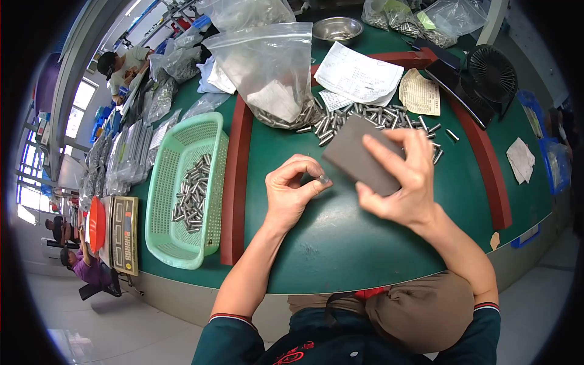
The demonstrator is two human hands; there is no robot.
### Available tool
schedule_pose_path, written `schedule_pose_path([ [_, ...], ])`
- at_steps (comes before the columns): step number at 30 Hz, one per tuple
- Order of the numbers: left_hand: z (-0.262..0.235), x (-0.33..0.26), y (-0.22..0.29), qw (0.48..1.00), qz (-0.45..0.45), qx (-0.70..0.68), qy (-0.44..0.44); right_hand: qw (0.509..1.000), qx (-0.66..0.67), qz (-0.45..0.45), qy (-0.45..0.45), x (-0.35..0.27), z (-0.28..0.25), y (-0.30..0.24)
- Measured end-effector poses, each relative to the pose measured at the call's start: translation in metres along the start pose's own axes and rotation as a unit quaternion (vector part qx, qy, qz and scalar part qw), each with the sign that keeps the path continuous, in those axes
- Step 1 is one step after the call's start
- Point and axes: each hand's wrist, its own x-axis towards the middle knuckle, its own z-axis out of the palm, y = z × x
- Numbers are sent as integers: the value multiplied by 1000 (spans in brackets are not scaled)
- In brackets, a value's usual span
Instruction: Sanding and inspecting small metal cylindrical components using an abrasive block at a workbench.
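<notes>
At the frame's centre, the left hand (291, 190) pinches a metal pin (324, 179) between thumb and forefinger; it looks hard, light and slippery, best held by its sides. Beside it, the right hand (406, 176) grips a dark rectangular block (354, 152), probably stiff.

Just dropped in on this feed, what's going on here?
The person's left grip pinches a small shiny metal piece, while the right grip holds a dark rectangular block. Farther back on the green table, metal pins lie loose in a pile, and another batch of pins sits in the pale green basket to the left.
</notes>
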Motion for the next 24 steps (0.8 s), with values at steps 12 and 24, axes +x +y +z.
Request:
schedule_pose_path([
  [12, 3, 1, -1, 996, -30, -83, 23, 998, 4, 61, -7, -1, -9, -2],
  [24, -2, 0, -4, 991, -50, -119, 18, 998, 9, 59, -8, 0, -10, 1],
])
